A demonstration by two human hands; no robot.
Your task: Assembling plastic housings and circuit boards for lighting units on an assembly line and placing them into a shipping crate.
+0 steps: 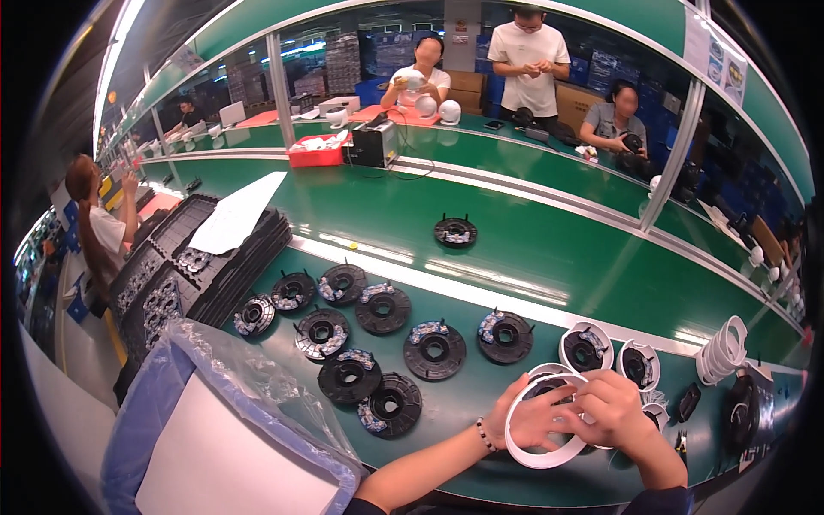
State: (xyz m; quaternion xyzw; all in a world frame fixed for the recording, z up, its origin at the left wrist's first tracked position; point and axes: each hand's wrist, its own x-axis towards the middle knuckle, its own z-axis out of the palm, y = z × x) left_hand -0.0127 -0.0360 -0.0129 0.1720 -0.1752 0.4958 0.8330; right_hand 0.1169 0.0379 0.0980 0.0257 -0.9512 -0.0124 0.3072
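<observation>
Head view: nearest, the left hand [536, 421], a beaded bracelet [485, 435] at its wrist, is half open with fingers spread behind a plain white plastic ring [542, 461]; whether it grips the ring I cannot tell. The right hand [614, 408] has its fingers bent closed on the ring's upper right edge. The ring is tilted above the green bench. At lower left, a translucent blue plastic bag [129, 446] surrounds a smooth white sheet [227, 455]. Beyond the hands lie white-rimmed black discs [564, 352]; left of these are 9 flat, round black plastic discs [451, 354]. Farther off, 1 similar black disc [440, 230] sits alone on a glossy green surface [369, 206]. Farthest, 3 co-workers [528, 56] are beyond a metal frame [280, 94].
</observation>
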